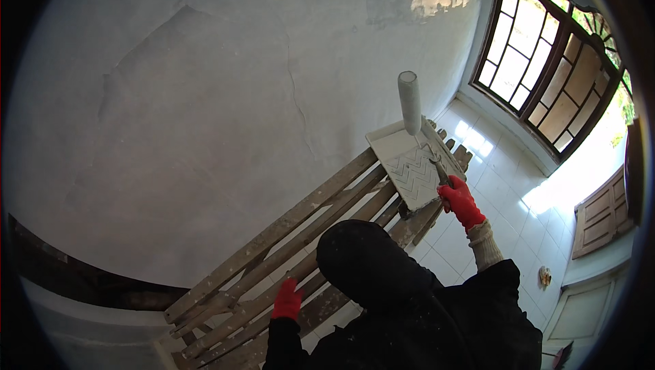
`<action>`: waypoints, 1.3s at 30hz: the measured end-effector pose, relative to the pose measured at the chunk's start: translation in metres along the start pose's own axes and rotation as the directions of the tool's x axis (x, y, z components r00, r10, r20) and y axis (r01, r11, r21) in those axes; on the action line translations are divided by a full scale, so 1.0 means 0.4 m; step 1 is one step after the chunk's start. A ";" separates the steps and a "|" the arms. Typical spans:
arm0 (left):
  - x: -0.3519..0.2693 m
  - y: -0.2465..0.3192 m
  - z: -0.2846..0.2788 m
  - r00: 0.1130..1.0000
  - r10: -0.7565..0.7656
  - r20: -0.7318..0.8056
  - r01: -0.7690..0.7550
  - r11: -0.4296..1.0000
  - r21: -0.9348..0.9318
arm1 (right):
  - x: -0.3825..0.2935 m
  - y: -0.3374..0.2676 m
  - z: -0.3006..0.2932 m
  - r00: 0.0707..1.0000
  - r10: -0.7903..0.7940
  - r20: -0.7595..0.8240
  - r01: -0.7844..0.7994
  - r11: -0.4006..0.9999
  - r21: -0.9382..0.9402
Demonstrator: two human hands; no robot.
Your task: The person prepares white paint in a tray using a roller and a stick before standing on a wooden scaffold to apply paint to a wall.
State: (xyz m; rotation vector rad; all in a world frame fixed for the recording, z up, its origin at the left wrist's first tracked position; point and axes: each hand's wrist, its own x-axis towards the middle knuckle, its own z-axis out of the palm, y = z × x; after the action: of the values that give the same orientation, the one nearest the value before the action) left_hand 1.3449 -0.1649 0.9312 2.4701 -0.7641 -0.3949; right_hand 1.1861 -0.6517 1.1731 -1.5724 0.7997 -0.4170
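Observation:
My right hand (462, 205), in a red glove, grips the dark handle (440, 171) of a paint roller. The roller's pale sleeve (410, 106) points up beside the wall, above the far end of a paint tray (393, 137). White paint coats the tray, which has a zigzag-ribbed slope. The tray rests on the far end of a slatted wooden scaffold (307, 216). My left hand (287, 300), also red-gloved, is over the scaffold's long poles at the lower middle. Whether it touches or grasps a pole cannot be told.
A grey-white wall (204, 114) with a crack and peeled patches runs along the scaffold. Beyond the tray are a barred window (532, 58) and a white tiled floor (496, 180). A small object (544, 277) lies on the floor at right. A dark hood (373, 262) hides part of the scaffold.

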 end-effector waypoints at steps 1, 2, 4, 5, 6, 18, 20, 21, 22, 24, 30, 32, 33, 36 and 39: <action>0.012 -0.011 0.000 0.997 -0.075 -0.011 0.075 0.996 -0.049 | 0.005 0.008 0.006 1.000 0.006 -0.009 -0.005 1.000 0.006; 0.038 -0.023 -0.001 0.996 -0.091 -0.002 0.091 0.995 -0.048 | 0.010 0.009 0.011 1.000 0.021 0.002 -0.021 1.000 0.004; 0.084 -0.078 -0.001 0.991 -0.101 -0.086 0.086 0.984 -0.158 | 0.021 0.005 0.033 0.999 0.032 0.027 -0.033 0.998 0.062; 0.101 -0.099 -0.002 0.990 -0.111 -0.085 0.097 0.983 -0.154 | 0.029 0.011 0.039 0.999 0.038 0.036 -0.040 0.997 0.064; 0.126 -0.099 -0.013 0.991 -0.038 -0.131 0.023 0.993 -0.112 | 0.036 0.021 0.035 0.999 0.038 0.028 -0.040 0.997 0.067; 0.435 0.058 -0.217 0.976 0.035 -0.214 -0.028 0.999 0.035 | 0.099 0.093 0.059 0.986 0.165 -0.016 -0.161 0.975 0.150; 0.478 0.061 -0.202 0.981 0.026 -0.192 -0.012 0.997 0.074 | 0.114 0.118 0.065 0.978 0.204 -0.040 -0.193 0.961 0.197; 0.495 0.060 -0.189 0.991 -0.010 -0.135 0.023 0.995 0.099 | 0.120 0.125 0.067 0.976 0.214 -0.038 -0.203 0.960 0.194; 0.513 0.058 -0.178 0.996 -0.047 -0.079 0.057 0.990 0.125 | 0.126 0.131 0.071 0.976 0.219 -0.021 -0.211 0.958 0.196; 0.551 0.047 -0.156 0.996 -0.055 -0.074 0.066 0.986 0.154 | 0.139 0.142 0.085 0.972 0.235 -0.011 -0.227 0.951 0.210; 0.648 0.047 -0.104 0.998 -0.044 0.035 0.032 0.954 0.298 | 0.154 0.167 0.078 0.936 0.347 -0.063 -0.335 0.931 0.149; 0.686 0.054 -0.098 0.995 -0.040 0.096 0.008 0.950 0.313 | 0.151 0.158 0.078 0.912 0.400 -0.096 -0.391 0.915 0.101; 0.710 0.064 -0.097 0.987 -0.027 0.160 -0.028 0.944 0.329 | 0.148 0.170 0.073 0.908 0.406 -0.103 -0.397 0.912 0.101; 0.763 0.061 -0.078 0.969 0.054 0.242 -0.133 0.937 0.322 | 0.141 0.190 0.066 0.875 0.478 -0.079 -0.467 0.876 0.121; 0.824 0.113 -0.079 0.917 0.055 0.395 -0.208 0.911 0.356 | 0.144 0.168 0.072 0.845 0.522 -0.113 -0.501 0.848 0.170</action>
State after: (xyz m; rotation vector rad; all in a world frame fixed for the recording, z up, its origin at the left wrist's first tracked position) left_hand 1.6013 -0.3789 0.9430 2.7205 -1.2748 -0.7444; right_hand 1.2287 -0.6710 1.0926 -1.1460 1.2472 -0.1933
